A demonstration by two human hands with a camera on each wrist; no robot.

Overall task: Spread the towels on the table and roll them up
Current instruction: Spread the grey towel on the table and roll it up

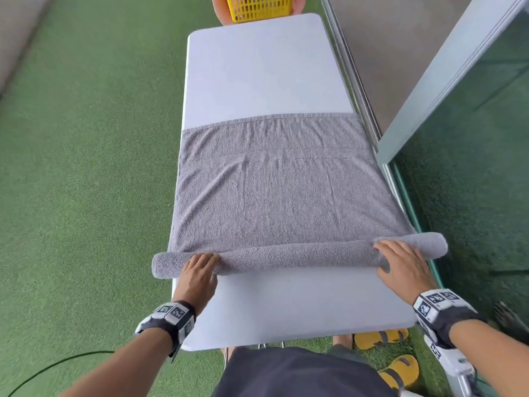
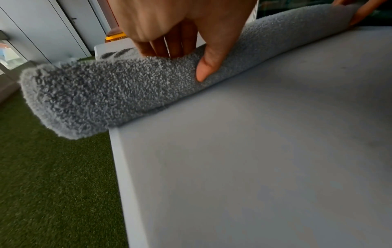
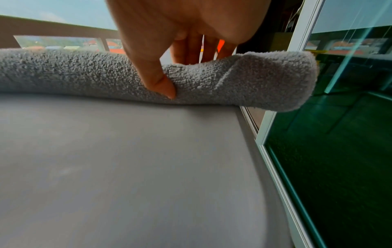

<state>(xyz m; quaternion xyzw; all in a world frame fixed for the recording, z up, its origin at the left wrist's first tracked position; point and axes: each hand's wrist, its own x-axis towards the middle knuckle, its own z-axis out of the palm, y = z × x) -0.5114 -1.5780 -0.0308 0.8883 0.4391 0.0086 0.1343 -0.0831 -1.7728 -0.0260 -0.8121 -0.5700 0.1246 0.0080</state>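
A grey towel (image 1: pixel 274 193) lies spread across the white table (image 1: pixel 266 75), its near end wound into a roll (image 1: pixel 297 255) whose ends overhang both table sides. My left hand (image 1: pixel 200 267) grips the roll (image 2: pixel 106 94) near its left end, fingers over the top and thumb (image 2: pixel 208 67) on the near side. Near the right end my right hand (image 1: pixel 400 262) holds the roll (image 3: pixel 244 80) the same way, thumb (image 3: pixel 161 82) pressed into the front.
A yellow basket (image 1: pixel 259 7) stands beyond the table's far end. A glass door and metal frame (image 1: pixel 446 90) run close along the right side. Green turf (image 1: pixel 86 167) surrounds the table; yellow sandals (image 1: pixel 395 365) lie by my feet.
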